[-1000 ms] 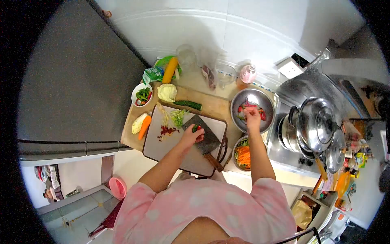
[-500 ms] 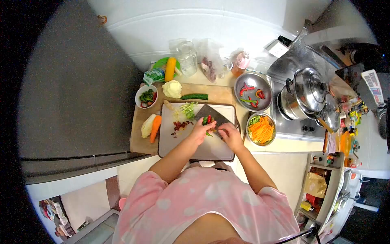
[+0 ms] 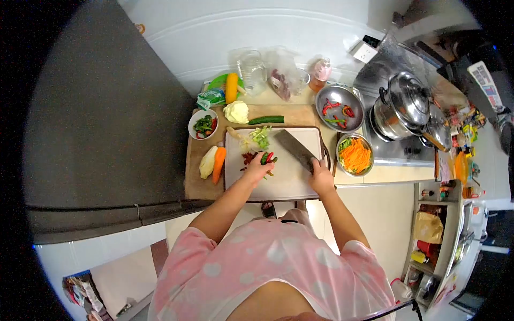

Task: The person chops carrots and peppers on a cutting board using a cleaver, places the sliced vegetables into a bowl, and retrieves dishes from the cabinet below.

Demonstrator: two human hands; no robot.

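A smooth, pale cutting board [image 3: 292, 183] with a dark rim lies on the kitchen counter [image 3: 393, 172]. Forearm stretched forward, the left hand [image 3: 258, 170] curls around glossy red and green chillies [image 3: 269, 158] over the board, while the right hand [image 3: 322, 178], arm also extended, wraps the handle of a flat, grey metal cleaver [image 3: 294, 148], its broad blade slanting away leftward. Beyond are a slender green cucumber [image 3: 266, 120], a rounded pale cabbage [image 3: 236, 112] and a shiny metal bowl [image 3: 340, 93]
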